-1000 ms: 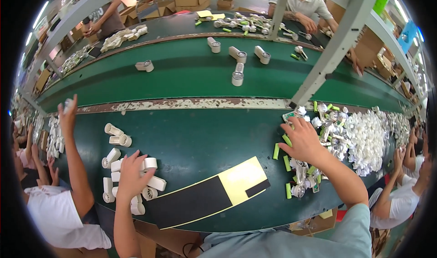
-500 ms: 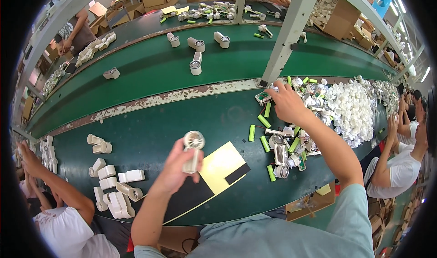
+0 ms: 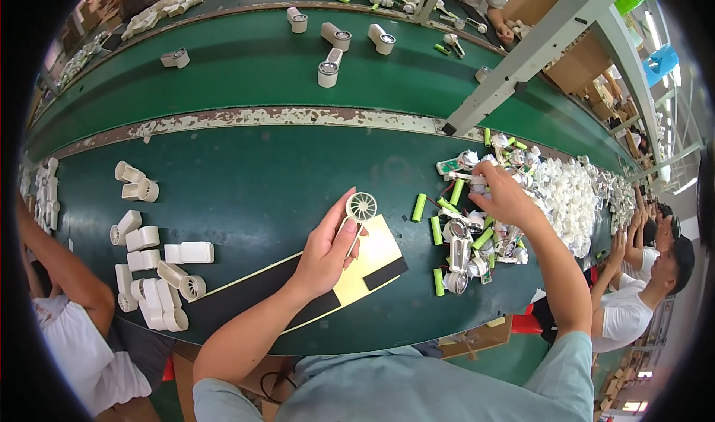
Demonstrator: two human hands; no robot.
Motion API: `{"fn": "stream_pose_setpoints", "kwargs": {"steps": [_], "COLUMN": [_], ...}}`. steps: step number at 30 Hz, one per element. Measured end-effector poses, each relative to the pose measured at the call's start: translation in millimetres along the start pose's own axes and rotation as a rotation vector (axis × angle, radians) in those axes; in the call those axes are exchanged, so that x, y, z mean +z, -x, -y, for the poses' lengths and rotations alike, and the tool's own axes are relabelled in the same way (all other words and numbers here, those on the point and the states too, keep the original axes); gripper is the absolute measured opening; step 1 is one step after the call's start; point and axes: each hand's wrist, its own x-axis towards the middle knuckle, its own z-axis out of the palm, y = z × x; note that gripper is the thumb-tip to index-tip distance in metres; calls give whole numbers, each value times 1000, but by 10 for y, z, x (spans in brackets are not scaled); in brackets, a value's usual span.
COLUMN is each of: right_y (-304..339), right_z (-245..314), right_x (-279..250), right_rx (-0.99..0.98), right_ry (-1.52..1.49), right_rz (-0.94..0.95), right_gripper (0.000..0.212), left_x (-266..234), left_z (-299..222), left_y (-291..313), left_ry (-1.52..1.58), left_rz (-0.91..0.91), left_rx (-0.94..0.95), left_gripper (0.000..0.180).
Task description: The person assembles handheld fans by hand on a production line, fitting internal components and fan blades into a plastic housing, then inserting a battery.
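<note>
**Left grip (image 3: 325,252) closed on a white casing (image 3: 362,207), right grip (image 3: 508,198) over loose parts (image 3: 459,247)**

We had the white casing near the centre of the view, held above a black-and-yellow mat (image 3: 380,249) on the dark green table (image 3: 246,176). The left grip was wrapped round its narrow handle, thumb in front and fingers behind, with the round spoked end standing clear toward twelve o'clock. We judged it light, stiff, thin-walled plastic, smooth enough to slide a little in a damp palm. The handle looked the safest place to hold; the fine spokes seemed likeliest to crack under a pinch.

At three o'clock from the casing, our right grip was half curled, its fingertips narrowed over the loose parts; we could not tell whether they pinched one. At nine o'clock from those fingertips lay a green circuit board (image 3: 449,166). Light green cylinders (image 3: 436,230) lay nearby, between three and four o'clock from the casing. We judged these small pieces rigid but easily rolled, best held by their sides.

Toward nine o'clock, similar casings (image 3: 189,253) lay in a loose group. Toward twelve, white pieces with round ends (image 3: 328,70) sat on a green belt (image 3: 231,87).
</note>
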Motion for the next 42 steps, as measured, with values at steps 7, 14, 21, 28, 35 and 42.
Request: {"fn": "stream_pose_setpoints", "kwargs": {"steps": [7,14,21,28,35,42], "right_y": [177,206,265,290,431,411], "right_z": [384,646,1045,1790,1663,1560], "right_x": [-718,-788,-706,124,307,317], "right_rx": [-54,-191,-257,-281,-276,-458], "right_ry": [-65,172,-349,-674,-384,-379], "right_rz": [-180,-158,-489,-247,-532,-605], "right_gripper": [42,45,43,56,52,48], "left_x": [29,4,-70,-52,-146,-87], "left_z": [-24,-9,58,-110,-28,-77], "left_y": [-11,-1,-47,-20,-35,13], "left_ry": [-62,-48,163,466,391,225], "left_rz": [15,-13,80,137,355,298], "left_rx": [19,-16,-50,-353,-240,-187], "left_gripper": [57,60,64,78,65,63]}}
